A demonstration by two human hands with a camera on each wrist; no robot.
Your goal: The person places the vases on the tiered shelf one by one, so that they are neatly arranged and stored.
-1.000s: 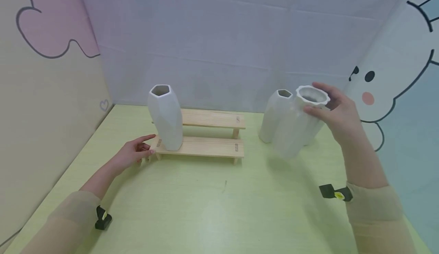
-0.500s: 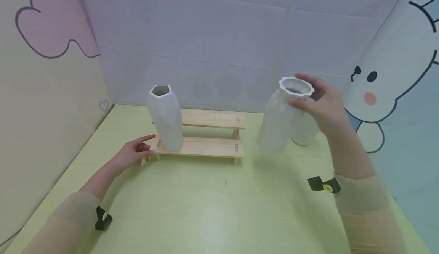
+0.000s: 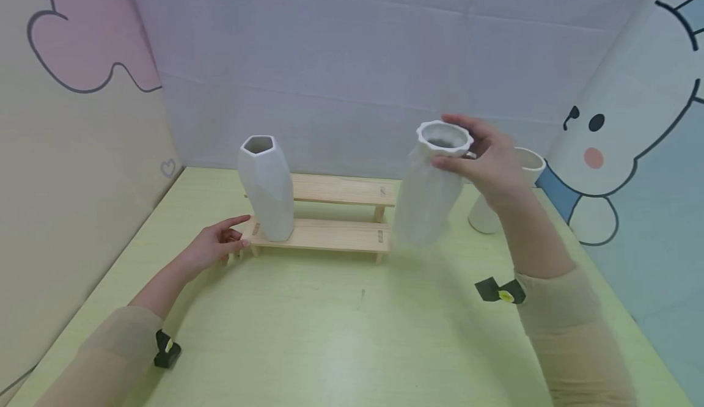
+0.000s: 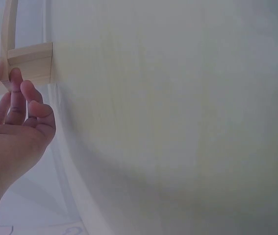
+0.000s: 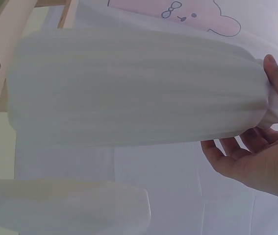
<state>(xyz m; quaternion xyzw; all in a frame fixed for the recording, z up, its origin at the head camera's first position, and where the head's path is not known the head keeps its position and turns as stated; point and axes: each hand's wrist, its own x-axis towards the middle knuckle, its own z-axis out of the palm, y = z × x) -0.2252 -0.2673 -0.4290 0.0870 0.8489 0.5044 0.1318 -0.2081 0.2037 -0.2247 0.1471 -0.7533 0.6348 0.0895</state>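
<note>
My right hand (image 3: 492,165) grips a white ribbed vase (image 3: 426,202) with a scalloped rim around its neck. The vase is held up just right of the two-tier wooden stand (image 3: 330,236), mouth upward. In the right wrist view, the thumb and fingers lie on opposite sides of the vase's neck (image 5: 264,105). My left hand (image 3: 211,248) pinches the left end of the lower shelf, plain in the left wrist view by the stand's leg (image 4: 33,61). A white faceted vase (image 3: 266,196) stands upright on that shelf's left part.
A white vase with a round mouth (image 3: 484,216) stands on the table (image 3: 341,333) at the right, partly covered by my right hand. Another white vase (image 5: 75,205) shows low in the right wrist view. A lilac cloth wall (image 3: 341,77) closes the back.
My right hand has carried the ribbed vase leftward toward the stand, passing in front of a faceted vase that it now hides. The round-mouthed vase has come into sight. My left hand keeps still.
</note>
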